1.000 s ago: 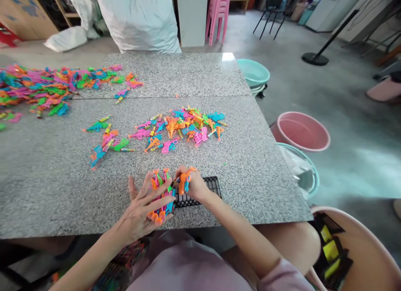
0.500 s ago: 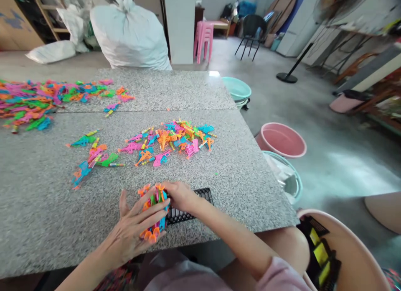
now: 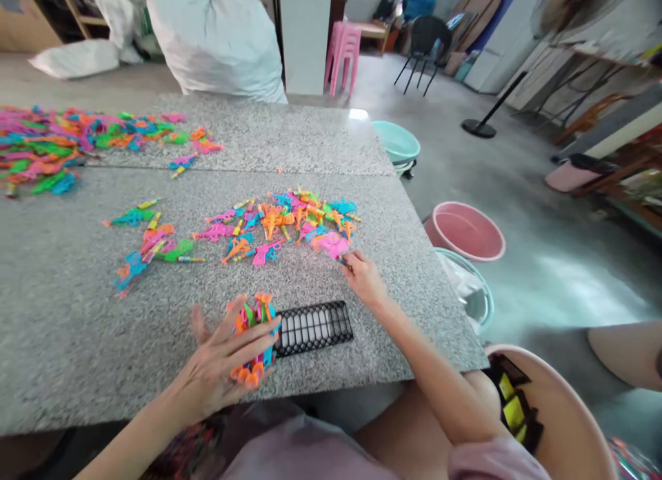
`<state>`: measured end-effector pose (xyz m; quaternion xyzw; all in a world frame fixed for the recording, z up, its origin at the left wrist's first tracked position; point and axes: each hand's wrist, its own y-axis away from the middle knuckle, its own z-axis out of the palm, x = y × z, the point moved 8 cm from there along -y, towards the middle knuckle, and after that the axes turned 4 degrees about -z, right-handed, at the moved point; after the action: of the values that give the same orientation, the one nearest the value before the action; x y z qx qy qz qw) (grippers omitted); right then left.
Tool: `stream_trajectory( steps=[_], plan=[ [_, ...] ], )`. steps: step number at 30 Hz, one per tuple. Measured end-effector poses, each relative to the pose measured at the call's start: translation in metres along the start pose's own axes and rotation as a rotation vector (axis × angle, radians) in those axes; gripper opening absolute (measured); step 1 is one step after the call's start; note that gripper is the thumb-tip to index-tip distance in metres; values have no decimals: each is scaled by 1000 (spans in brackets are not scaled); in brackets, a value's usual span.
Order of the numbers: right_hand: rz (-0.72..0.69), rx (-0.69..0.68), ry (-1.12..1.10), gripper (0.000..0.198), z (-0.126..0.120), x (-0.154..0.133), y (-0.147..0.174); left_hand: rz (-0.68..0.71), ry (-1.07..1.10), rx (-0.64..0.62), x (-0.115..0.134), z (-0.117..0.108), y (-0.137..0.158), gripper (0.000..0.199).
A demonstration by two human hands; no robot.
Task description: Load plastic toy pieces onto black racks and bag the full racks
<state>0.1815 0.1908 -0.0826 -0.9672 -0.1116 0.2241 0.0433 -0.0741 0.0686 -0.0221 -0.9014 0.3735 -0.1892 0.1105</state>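
Note:
A black plastic rack [image 3: 315, 332] with a grid pattern lies on the table in front of me. Bright toy guns [image 3: 268, 307] with orange tips stand packed side by side at its left end. Across them lies my left hand [image 3: 222, 349], its fingers stretched out and the thumb apart. My right hand [image 3: 365, 280] is at the near right edge of a loose heap of toy guns [image 3: 274, 221], its fingers pinched on the end of a pink toy gun [image 3: 332, 244], which is blurred by motion.
A few toy guns [image 3: 132, 266] lie left of the heap, and a large pile [image 3: 46, 142] covers the table's far left. A white sack [image 3: 217, 45] stands behind the table. Basins, one of them pink [image 3: 465, 232], stand on the floor along the right edge.
My right hand has left the rack and moved up and right to the heap, where it has taken hold of a pink toy gun. My left hand stays on the packed row.

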Motion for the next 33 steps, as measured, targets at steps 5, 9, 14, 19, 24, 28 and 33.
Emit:
stream_trajectory(
  steps=[5,9,14,19,24,28,33],
  plan=[
    [273,-199,-480,4,28,-23,66,40,28,-70,5,0,-8,41],
    [264,-271,-849,14,50,-68,91,-14,28,-67,1,2,-5,39],
    [156,-258,-733,7,66,-111,103,-18,30,-67,0,5,-1,42],
    [-4,-217,-362,5,62,-130,100,-45,34,-57,0,3,-4,38],
    [24,-233,-368,8,63,-125,97,-37,74,-26,2,-1,-7,38],
    [-32,-241,-287,5,62,-125,92,-29,91,-14,2,1,-7,37],
    [-190,-240,-141,8,63,-148,96,-48,109,-4,6,-2,-12,48]
  ],
)
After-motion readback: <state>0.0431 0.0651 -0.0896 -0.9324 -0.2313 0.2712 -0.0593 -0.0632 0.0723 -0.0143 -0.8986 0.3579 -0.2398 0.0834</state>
